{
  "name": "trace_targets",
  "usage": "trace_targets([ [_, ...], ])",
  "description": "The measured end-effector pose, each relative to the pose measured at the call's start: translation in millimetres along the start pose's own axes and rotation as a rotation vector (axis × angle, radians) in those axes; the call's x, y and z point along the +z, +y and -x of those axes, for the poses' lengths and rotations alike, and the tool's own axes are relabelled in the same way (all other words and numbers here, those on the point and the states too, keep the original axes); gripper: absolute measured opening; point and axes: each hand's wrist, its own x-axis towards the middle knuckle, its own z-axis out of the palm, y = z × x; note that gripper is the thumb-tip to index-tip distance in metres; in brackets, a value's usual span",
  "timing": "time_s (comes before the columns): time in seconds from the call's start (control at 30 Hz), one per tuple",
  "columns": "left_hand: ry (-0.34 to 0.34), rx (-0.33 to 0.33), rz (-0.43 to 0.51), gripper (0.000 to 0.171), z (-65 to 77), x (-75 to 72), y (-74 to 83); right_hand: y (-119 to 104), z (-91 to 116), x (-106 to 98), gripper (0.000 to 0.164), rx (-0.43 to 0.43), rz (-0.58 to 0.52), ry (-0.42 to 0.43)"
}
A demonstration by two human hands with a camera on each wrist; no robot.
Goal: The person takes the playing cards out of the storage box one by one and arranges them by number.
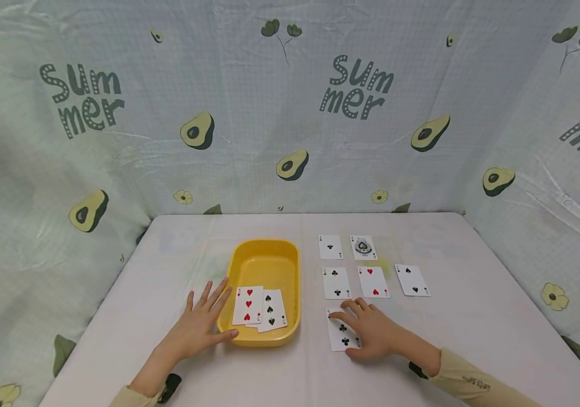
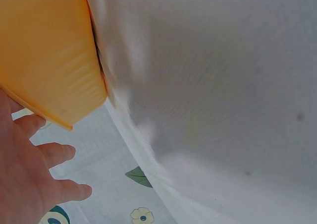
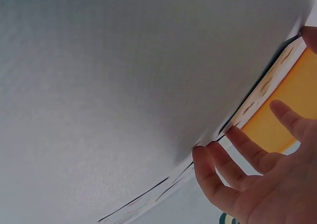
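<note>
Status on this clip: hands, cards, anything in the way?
Left hand spread at yellow tray. Right hand over clubs card, card flat on table. Nothing visible between card and tray.

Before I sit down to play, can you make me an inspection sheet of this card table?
Surface: pale table, with a yellowish patch right of centre.
Job's things: yellow tray holding the three of hearts and three of spades; outside it, ace of clubs, ace of spades, twos of clubs, hearts and spades, three of clubs.
Clutter: nothing seen.
Left hand: spread at the tray's left edge.
Right hand: arched over the three of clubs; can't tell if it grips.
Cables: nothing seen.
Surroundings: hanging fabric with avocados and "summer" lettering.
</note>
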Motion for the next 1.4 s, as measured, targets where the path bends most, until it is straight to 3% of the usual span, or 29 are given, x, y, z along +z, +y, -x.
trace_targets([
  [0.43,0.030,0.020,0.003,0.087,1.9,2.7,-1.1,2.0,-0.8,3.7,0.067,-0.001,0.003,-0.001],
  [0.6,0.014,0.016,0.007,0.088,2.4,1.1,-1.3,3.8,-5.1,2.6,0.068,-0.036,0.021,0.046],
  [0.77,-0.020,-0.006,0.011,0.089,2.0,-0.4,-1.2,2.7,-20.6,-14.3,0.067,-0.056,0.004,0.121],
  [1.03,0.031,0.019,0.005,0.090,1.2,0.4,0.7,-9.1,-50.1,-47.0,0.065,-0.110,0.007,0.263],
  [1.23,0.047,0.034,-0.023,0.091,1.5,1.3,-0.6,-27.6,-68.9,-54.0,0.064,-0.127,-0.050,0.219],
  [1.4,0.035,0.026,-0.030,0.091,2.5,0.2,0.1,-41.3,-84.6,-52.8,0.063,-0.163,-0.024,0.183],
])
